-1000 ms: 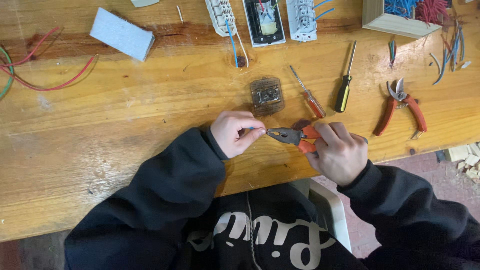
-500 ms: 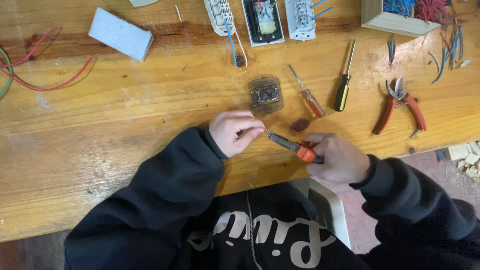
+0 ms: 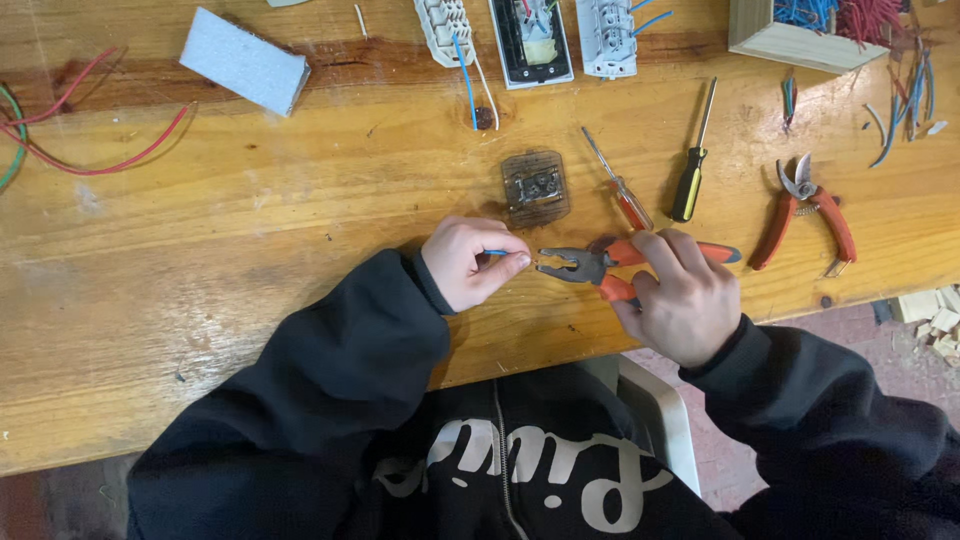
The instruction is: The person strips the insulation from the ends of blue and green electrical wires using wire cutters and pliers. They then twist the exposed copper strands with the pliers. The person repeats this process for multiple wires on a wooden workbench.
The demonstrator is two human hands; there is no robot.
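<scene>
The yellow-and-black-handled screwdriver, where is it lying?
The yellow-and-black-handled screwdriver lies on the wooden bench, right of centre, between the red-handled screwdriver and the orange-handled pruning shears.

I count two screwdrivers (image 3: 618, 182) (image 3: 692, 160), one pair of orange pliers (image 3: 600, 268), one pair of orange shears (image 3: 808, 205), three socket units (image 3: 530, 38), one grey foam block (image 3: 243, 60), one wooden box (image 3: 790, 45)

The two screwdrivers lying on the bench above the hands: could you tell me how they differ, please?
The red-handled screwdriver lies nearer the right hand, tip pointing up-left; the black-and-yellow screwdriver sits further right, tip pointing up and slightly right. The red one's handle is translucent red, the other's opaque black with yellow. Both lie flat and untouched on the wooden bench, handles toward the person.
</scene>
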